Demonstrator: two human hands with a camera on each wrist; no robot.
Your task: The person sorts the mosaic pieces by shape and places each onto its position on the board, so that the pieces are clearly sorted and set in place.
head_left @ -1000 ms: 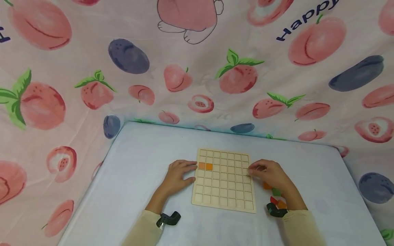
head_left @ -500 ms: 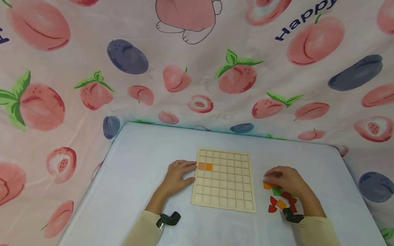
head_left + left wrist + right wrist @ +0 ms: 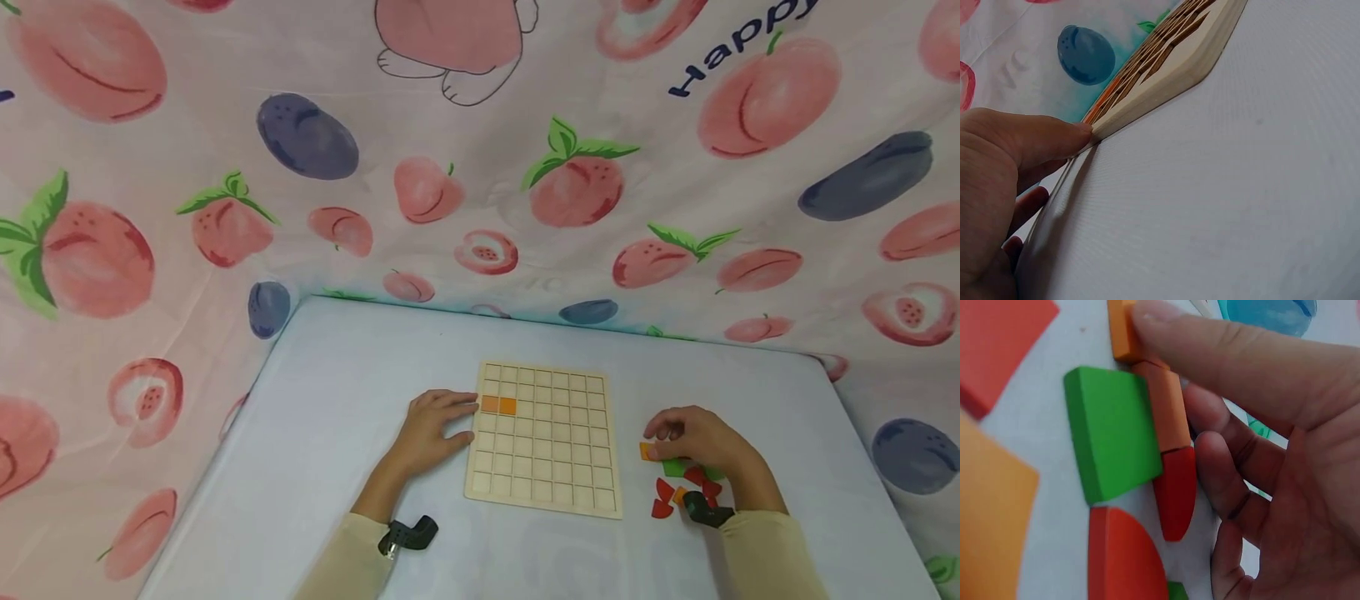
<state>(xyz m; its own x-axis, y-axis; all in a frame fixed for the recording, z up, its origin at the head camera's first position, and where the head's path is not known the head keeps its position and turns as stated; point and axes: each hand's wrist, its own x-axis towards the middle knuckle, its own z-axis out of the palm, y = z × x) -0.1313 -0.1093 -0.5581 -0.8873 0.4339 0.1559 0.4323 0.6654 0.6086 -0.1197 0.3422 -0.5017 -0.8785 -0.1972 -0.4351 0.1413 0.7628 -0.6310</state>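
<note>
A wooden grid board [image 3: 543,442] lies on the white table, a light orange tile [image 3: 490,404] and a brighter orange tile [image 3: 507,407] side by side in its left part. My left hand [image 3: 433,427] rests at the board's left edge, fingers extended and touching the rim. Right of the board, my right hand [image 3: 701,437] has its thumb pressed on an orange block [image 3: 1122,334], index finger close by and other fingers bent. Beside that block are a light orange block [image 3: 1169,409], a green block [image 3: 1116,431] and a red rounded block [image 3: 1179,494].
Several red pieces [image 3: 663,508] and another orange block [image 3: 679,496] lie loose near the right wrist, partly covered by its black camera [image 3: 705,510]. A fruit-print cloth [image 3: 555,275] hangs behind the table [image 3: 360,358] and along its left side.
My right hand has moved from the board's right edge down and right to the loose blocks, its thumb now on the orange block. The left hand has stayed at the board.
</note>
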